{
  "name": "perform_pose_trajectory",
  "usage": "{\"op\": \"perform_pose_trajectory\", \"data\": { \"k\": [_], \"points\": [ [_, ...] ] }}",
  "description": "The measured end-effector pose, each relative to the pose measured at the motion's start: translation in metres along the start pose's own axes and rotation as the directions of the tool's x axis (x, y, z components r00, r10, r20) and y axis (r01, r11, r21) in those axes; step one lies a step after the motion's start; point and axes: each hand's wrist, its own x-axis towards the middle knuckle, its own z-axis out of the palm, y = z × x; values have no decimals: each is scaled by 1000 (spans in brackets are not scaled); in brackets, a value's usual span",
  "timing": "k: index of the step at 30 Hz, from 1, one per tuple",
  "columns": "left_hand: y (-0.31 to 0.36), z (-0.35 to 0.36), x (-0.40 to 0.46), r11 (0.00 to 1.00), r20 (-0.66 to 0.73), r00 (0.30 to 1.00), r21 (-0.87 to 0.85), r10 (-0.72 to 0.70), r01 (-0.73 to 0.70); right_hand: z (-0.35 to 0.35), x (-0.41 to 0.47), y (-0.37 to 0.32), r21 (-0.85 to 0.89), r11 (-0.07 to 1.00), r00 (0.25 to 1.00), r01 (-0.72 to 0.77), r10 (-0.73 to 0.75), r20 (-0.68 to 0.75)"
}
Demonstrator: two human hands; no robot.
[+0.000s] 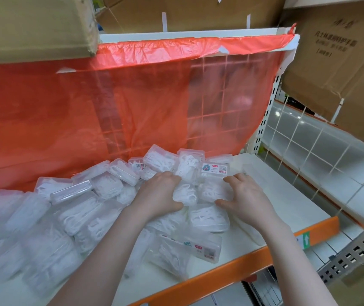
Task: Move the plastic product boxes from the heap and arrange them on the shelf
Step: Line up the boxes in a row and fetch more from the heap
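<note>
Pick-up step: both hands in the heap [92, 208] on the white shelf [287, 195]. Left hand [161, 195] grips a plastic box [185, 194]; right hand [246, 197] curls on box [215, 189] beside it. Next: lift 'em clear, line up on bare shelf to the right.

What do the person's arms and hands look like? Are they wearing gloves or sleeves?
No gloves and no sleeves show. The left hand and the right hand are bare, and both forearms are bare right down to the bottom edge of the picture. No watch, ring or bracelet shows on either one. The fingernails look short and plain, though the picture is a little blurry.
</note>
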Motion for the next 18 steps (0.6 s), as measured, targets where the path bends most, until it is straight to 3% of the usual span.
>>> {"op": "perform_pose_trajectory", "data": {
  "k": [7, 18],
  "points": [
    [-3, -18, -14, 995, -126, 991, -97, -32, 19, -7, -6, -4, -18, 1000, 1000, 4, -4, 16],
    [7, -31, -48, 994, -249, 967, -111, -50, 22, -21, -31, -3, 124, 991, 994, 57, -45, -102]
  ]
}}
